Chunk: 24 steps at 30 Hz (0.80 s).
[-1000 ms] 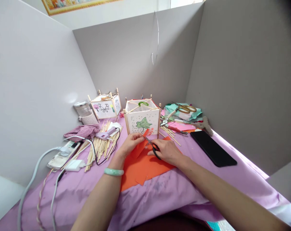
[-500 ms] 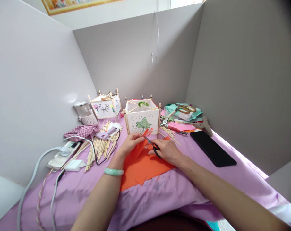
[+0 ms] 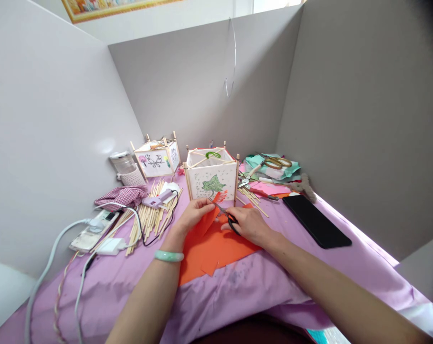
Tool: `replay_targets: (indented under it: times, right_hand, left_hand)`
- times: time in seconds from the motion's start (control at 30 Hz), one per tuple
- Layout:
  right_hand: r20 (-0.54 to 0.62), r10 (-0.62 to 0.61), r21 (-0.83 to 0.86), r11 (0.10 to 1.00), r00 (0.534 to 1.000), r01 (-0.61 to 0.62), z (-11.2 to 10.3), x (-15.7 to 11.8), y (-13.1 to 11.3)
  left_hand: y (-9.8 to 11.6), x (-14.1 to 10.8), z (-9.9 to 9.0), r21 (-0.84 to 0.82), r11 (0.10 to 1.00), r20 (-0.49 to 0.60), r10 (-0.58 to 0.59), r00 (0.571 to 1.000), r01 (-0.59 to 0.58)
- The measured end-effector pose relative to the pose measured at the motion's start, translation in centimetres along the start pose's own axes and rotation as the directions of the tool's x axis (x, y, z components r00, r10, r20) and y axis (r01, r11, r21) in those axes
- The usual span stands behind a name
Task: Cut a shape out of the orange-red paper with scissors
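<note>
My left hand (image 3: pixel 195 214) pinches a narrow orange paper strip (image 3: pixel 209 220) whose upper end is cut into a fringe. Black-handled scissors (image 3: pixel 232 220) are in my right hand (image 3: pixel 250 224), their blades reaching to the strip beside my left fingertips. Beneath both hands lies a larger orange sheet (image 3: pixel 221 251), with a small orange scrap (image 3: pixel 209 267) at its front edge. Just behind the hands stands a white box-shaped lantern (image 3: pixel 198 179) framed in wooden sticks, with a green leaf drawn on its front.
On the left are a second lantern (image 3: pixel 153 162), a glass jar (image 3: pixel 123 163), a glue gun (image 3: pixel 157 198) on wooden sticks, a checked cloth (image 3: pixel 121 197) and a power strip (image 3: pixel 83 239) with cables. To the right lie red-handled pliers (image 3: pixel 264 192), gold-handled scissors (image 3: pixel 278 163) and a black phone (image 3: pixel 316 222).
</note>
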State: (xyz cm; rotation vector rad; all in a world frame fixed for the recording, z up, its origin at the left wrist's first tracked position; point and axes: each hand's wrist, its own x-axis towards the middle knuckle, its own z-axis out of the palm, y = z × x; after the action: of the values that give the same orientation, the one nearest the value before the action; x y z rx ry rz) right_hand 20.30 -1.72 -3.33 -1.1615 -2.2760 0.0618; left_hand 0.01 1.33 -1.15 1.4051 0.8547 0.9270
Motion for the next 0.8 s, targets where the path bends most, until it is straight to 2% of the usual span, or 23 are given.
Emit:
replay_targets:
  times: [0.23,0.5,0.63,0.8]
  right_hand:
    - [0.002,0.012,-0.022,1.0,1.0,-0.012,-0.22,-0.07,-0.22]
    - [0.024,0.014,0.008,1.0,1.0,-0.015,-0.43,-0.13,-0.4]
    - [0.025,0.015,-0.001,1.0,1.0,-0.015,-0.51,-0.12,-0.53]
    - [0.025,0.007,-0.005,1.0,1.0,-0.007,-0.65,-0.18,-0.64]
  left_hand:
    - [-0.05,0.02,-0.03,-0.028,1.0,-0.005,-0.001,1.0,0.001]
    - [-0.01,-0.01,0.03,-0.102,0.995,-0.064,0.002,0.998,-0.009]
    - [-0.26,0.16,-0.17,-0.072,0.996,-0.118,0.039,0.992,-0.047]
    - [-0.44,0.21,-0.34,-0.069,0.996,-0.104,0.054,0.993,-0.061]
